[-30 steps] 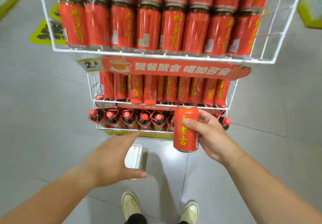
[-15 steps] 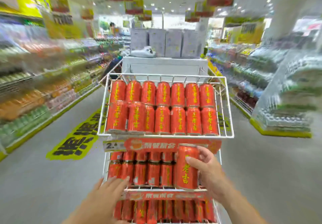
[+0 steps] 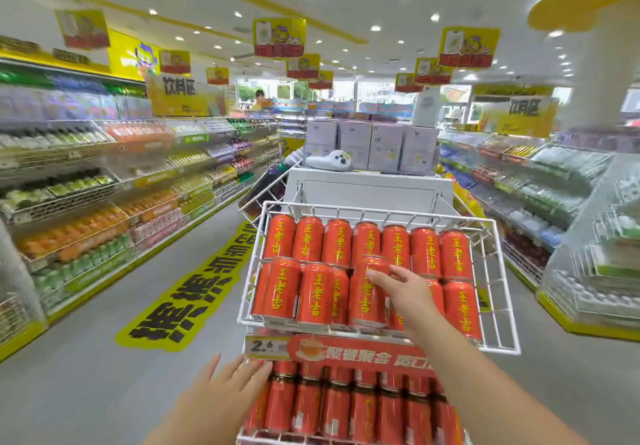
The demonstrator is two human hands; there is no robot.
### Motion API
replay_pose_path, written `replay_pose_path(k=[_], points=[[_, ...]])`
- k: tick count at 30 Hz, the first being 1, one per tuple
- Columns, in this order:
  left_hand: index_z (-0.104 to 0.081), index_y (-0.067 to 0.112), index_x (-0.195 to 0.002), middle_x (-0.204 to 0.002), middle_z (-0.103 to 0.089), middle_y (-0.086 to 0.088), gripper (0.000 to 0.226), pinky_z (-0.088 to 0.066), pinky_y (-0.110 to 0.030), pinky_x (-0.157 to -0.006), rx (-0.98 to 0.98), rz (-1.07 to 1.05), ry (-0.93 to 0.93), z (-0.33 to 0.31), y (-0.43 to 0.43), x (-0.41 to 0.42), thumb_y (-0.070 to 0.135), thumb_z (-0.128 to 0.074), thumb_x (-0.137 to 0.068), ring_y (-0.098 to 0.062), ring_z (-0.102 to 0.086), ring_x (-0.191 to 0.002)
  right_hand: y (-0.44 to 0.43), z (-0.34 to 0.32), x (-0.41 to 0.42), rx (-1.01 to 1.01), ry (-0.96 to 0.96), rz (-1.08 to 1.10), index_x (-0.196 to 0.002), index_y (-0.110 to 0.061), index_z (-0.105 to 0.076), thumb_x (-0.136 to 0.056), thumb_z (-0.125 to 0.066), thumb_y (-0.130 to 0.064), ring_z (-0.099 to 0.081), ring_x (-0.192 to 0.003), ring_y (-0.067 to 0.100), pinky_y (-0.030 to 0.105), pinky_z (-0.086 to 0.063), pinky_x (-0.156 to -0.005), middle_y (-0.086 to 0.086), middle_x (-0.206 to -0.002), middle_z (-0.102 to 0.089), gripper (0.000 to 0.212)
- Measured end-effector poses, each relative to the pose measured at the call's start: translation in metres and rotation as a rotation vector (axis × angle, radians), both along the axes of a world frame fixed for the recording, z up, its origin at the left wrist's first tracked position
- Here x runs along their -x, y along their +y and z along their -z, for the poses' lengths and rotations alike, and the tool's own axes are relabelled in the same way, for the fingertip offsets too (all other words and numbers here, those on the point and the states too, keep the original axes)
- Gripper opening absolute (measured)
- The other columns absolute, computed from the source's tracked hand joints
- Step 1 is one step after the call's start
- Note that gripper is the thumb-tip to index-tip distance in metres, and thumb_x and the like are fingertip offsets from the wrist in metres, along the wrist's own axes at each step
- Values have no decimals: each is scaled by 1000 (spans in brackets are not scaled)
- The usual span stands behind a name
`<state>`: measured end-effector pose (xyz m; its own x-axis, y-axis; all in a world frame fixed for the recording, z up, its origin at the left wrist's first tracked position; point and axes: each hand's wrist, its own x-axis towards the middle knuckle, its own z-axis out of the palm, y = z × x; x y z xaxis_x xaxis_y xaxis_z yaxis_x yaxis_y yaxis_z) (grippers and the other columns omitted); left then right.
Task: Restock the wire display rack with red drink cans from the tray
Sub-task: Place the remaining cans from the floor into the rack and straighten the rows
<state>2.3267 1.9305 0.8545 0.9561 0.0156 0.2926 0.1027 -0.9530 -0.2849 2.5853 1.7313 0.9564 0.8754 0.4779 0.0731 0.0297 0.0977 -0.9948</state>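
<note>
Step in hand: placing. The right hand (image 3: pixel 405 292) grips one red can (image 3: pixel 363 300) upright at the front row of the top basket of the wire display rack (image 3: pixel 498 288). Its fingers (image 3: pixel 375 276) are wrapped across the can's upper face and clamped on it; the thumb is hidden behind the can.

The can sits nearer the camera than the front-row cans (image 3: pixel 277 292) and covers part of the one to its left. Can't tell whether its base is already down on the wire or just above the front rim. The back-row cans (image 3: pixel 424 252) look complete across the basket.

The left hand (image 3: pixel 221 392) holds nothing, fingers (image 3: pixel 256 370) straight and slightly spread, tips just beside the price tag (image 3: pixel 265 347) at the left end of the red banner (image 3: pixel 363 352). Whether they touch the lower-tier cans (image 3: pixel 346 406) is unclear. The lower tier looks full.

The tray is not in view, so remaining stock is unknown.

The next move probably calls for:
- Seat the can in its slot. The slot itself is hidden by the hand, and neighbours are tight on both sides, so lower it straight, without tilt.
- Release only once the base is flat on the wire.
- Turn the label to face forward to match the row.

Risk: nudging the neighbouring front can out of line.
</note>
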Motion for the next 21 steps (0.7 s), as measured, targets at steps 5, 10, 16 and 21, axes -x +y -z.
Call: replay_pose_path(k=[5, 10, 16, 21], points=[[-51, 19, -120, -95, -76, 4, 57, -39, -46, -88, -6, -66, -105, 9, 13, 17, 26, 2, -100, -20, -77, -81, 26, 13, -8, 120, -39, -32, -105, -24, -60, -78, -84, -35, -61, -98, 12, 33, -48, -86, -10, -106, -66, 38], [-52, 18, -123, -102, -71, 4, 49, -26, -45, -100, -123, -105, -190, 21, 29, 35, 31, -29, -82, -23, -77, -88, 38, 23, -8, 163, -131, 50, -129, -19, -57, -82, -81, -39, -54, -109, 17, 36, -48, -90, -5, -119, -54, 57], [-52, 19, -120, -105, -70, 3, 83, -52, -48, -91, -34, -114, -58, 12, 26, 39, 62, -68, -50, -21, -77, -89, 34, 29, 4, 178, -104, 110, -128, -18, -65, -81, -80, -45, -65, -109, 20, 46, -56, -96, -2, -121, -67, 56], [-53, 18, -122, -102, -76, 4, 113, -34, -45, -92, 154, -204, 118, -2, 19, 32, 98, -50, -43, -24, -76, -95, 32, 22, 11, 296, -186, 120, -133, -21, -58, -83, -75, -52, -61, -115, 22, 46, -53, -100, -5, -127, -62, 61]])
